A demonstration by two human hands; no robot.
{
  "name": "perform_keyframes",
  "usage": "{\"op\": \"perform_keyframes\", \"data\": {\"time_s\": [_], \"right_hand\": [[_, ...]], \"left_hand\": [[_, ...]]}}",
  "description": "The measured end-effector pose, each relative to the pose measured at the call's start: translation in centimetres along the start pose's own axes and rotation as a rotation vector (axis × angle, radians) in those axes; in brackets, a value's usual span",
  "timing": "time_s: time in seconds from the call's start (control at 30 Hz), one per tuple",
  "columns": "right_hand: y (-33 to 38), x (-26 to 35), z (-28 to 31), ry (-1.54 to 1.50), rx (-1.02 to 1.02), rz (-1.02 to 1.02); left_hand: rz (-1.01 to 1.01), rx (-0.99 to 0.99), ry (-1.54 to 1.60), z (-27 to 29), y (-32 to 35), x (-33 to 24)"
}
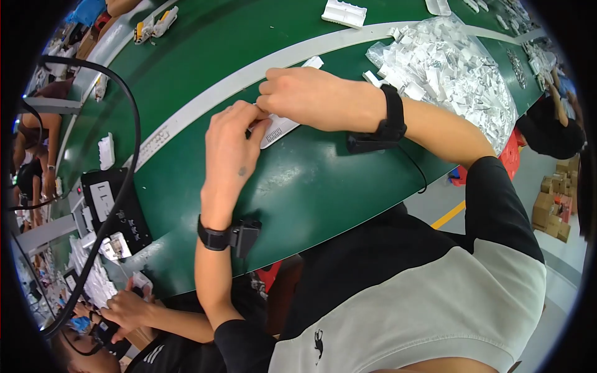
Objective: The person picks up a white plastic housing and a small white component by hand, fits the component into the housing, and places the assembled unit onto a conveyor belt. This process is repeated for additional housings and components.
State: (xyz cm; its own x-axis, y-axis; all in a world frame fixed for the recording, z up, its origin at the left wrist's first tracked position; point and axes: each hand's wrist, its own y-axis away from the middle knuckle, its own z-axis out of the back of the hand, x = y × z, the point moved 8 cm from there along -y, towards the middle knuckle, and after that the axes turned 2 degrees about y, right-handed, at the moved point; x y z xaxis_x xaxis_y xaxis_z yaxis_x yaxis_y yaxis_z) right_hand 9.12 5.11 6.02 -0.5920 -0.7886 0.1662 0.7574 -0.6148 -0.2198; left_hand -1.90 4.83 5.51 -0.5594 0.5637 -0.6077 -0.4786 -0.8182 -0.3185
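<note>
A white plastic part (280,132) with a row of narrow slots lies low over the green table, partly covered by my hands. My left hand (233,137) is closed, its thumb and fingers pinched at the part's left end. From the right, my right hand (317,98) reaches over the same part with its fingers curled in close to the left fingertips. Whatever those right fingers pinch is hidden behind the hand. Just beyond my right hand a small white piece (314,63) sticks out. A black strap with a black box circles each wrist.
An open clear bag of small white plastic pieces (444,68) sits right of my hands. A white rail (205,93) curves across the green table (292,199). A black cable (134,105) arches at left above a black panel (102,186). A co-worker's hand (127,308) works at lower left.
</note>
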Motion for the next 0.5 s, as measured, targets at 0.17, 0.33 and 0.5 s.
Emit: {"op": "perform_keyframes", "data": {"time_s": [0.17, 0.33, 0.5], "right_hand": [[-1.7, -1.1, -1.4, -0.054, 0.289, -0.037], [-1.4, -0.9, -0.4, -0.11, 0.204, -0.052], [0.0, -0.2, 0.7, -0.038, 0.022, -0.008]], "left_hand": [[0.151, 0.015, 0.104, -0.1, -0.4, 0.5], [0.181, -0.014, 0.056, -0.2, -0.2, 0.3], [0.113, -0.095, 0.003, -0.7, 0.1, -0.4]]}}
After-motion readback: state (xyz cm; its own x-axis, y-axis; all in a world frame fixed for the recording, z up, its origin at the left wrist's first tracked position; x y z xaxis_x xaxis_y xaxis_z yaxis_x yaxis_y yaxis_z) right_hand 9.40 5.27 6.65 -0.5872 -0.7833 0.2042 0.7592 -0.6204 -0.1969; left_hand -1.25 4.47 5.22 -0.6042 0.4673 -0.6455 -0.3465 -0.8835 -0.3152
